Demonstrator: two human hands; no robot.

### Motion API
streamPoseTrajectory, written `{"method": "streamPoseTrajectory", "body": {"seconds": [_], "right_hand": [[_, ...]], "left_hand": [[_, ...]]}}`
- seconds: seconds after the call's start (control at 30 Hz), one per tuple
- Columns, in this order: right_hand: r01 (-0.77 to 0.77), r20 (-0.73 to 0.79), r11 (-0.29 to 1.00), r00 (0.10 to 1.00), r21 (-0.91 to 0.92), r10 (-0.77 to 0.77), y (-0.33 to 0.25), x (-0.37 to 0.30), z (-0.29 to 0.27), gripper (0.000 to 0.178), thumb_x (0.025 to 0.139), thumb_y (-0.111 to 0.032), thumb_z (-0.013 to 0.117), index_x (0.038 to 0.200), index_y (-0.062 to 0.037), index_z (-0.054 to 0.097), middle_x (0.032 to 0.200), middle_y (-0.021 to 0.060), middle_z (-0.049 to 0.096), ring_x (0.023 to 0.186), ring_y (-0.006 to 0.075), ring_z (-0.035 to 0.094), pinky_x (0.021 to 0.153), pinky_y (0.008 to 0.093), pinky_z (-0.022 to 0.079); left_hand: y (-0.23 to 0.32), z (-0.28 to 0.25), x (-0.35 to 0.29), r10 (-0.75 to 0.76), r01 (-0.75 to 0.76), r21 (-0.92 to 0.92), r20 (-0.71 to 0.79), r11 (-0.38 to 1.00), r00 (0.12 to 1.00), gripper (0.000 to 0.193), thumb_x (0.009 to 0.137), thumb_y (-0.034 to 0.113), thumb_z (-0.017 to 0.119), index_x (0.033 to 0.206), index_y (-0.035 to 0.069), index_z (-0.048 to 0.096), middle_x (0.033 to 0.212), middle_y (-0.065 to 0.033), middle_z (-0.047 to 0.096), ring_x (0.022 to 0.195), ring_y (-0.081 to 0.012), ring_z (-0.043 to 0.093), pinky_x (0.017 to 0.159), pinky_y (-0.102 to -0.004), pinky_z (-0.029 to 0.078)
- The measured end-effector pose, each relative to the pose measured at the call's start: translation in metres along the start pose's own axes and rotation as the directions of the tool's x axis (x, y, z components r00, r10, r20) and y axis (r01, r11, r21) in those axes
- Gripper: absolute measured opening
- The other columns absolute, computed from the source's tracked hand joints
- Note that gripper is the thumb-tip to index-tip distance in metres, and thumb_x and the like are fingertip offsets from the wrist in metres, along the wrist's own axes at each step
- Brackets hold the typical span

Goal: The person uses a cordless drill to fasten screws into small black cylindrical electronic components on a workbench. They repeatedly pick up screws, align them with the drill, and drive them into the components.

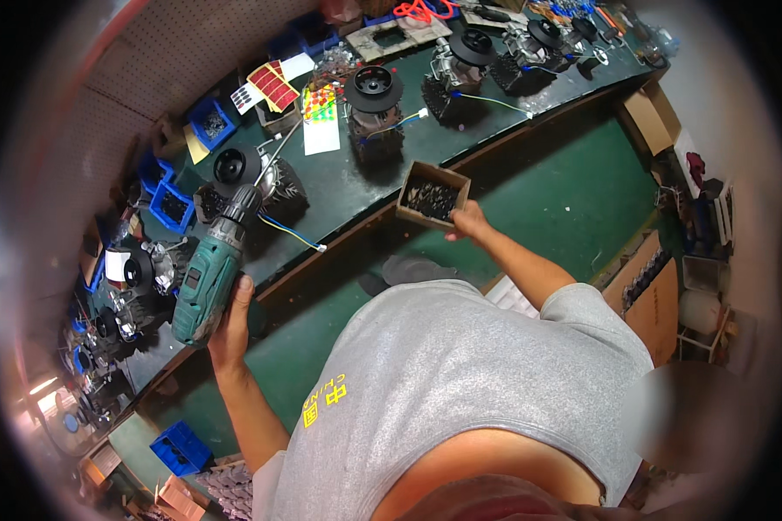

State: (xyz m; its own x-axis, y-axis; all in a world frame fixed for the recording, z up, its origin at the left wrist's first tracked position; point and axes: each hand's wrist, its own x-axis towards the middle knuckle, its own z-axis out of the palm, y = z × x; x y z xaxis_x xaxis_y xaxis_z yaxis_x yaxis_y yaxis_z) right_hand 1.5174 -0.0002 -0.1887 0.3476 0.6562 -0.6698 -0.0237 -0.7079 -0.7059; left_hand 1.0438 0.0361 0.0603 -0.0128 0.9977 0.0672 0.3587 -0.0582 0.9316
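That left hand (231, 325) grips the green drill (207, 286), pointing long-ways to one o'clock; at two o'clock from it, the right hand (469, 220) holds a box (443, 177).

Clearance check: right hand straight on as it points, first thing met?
Right hand leads with its box: probably the bench edge first; if high enough to clear it, the black-topped motor beyond. Height is unclear.

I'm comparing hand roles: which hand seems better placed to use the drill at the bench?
Probably the left hand: it holds the drill, whose front end points toward the bench. The right hand is occupied, holding an open box of small dark parts.
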Motion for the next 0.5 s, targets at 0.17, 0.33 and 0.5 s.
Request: {"method": "streamPoseTrajectory", "body": {"seconds": [0.17, 0.33, 0.5], "right_hand": [[0.018, -0.113, 0.996, 0.994, 0.092, -0.007, -0.022, 0.050, -0.030, 0.032, 0.085, -0.005, 0.053, 0.113, 0.0094, 0.061, 0.096, 0.0214, 0.066, 0.071, 0.0326, 0.071, 0.053, 0.0410, 0.064], [-0.020, -0.124, 0.997, 0.992, 0.070, 0.028, -0.058, 0.106, -0.041, 0.029, 0.088, -0.007, 0.055, 0.113, 0.0055, 0.062, 0.099, 0.0181, 0.067, 0.073, 0.0306, 0.071, 0.056, 0.0404, 0.065], [-0.082, 0.025, 0.988, 0.997, 0.128, 0.079, -0.065, 0.126, -0.051, 0.034, 0.090, -0.015, 0.057, 0.118, 0.0034, 0.060, 0.100, 0.0175, 0.068, 0.073, 0.0291, 0.072, 0.053, 0.0363, 0.062]], "left_hand": [[0.016, 0.014, -0.005, 0.066, -0.066, -0.144, -0.001, 0.987, 0.998, 0.029, 0.090, 0.013, 0.074, 0.115, 0.000, 0.066, 0.091, -0.0057, 0.068, 0.083, -0.0169, 0.063, 0.079, -0.0316, 0.052], [0.041, 0.033, 0.007, 0.154, -0.155, -0.221, -0.024, 0.963, 0.988, 0.037, 0.089, 0.020, 0.073, 0.117, -0.003, 0.064, 0.086, -0.0064, 0.066, 0.080, -0.0167, 0.061, 0.076, -0.0315, 0.050], [0.057, 0.071, 0.017, 0.097, -0.108, -0.221, -0.061, 0.969, 0.993, 0.040, 0.089, 0.020, 0.072, 0.119, -0.005, 0.061, 0.086, -0.0074, 0.063, 0.081, -0.0172, 0.059, 0.080, -0.0329, 0.048]]}}
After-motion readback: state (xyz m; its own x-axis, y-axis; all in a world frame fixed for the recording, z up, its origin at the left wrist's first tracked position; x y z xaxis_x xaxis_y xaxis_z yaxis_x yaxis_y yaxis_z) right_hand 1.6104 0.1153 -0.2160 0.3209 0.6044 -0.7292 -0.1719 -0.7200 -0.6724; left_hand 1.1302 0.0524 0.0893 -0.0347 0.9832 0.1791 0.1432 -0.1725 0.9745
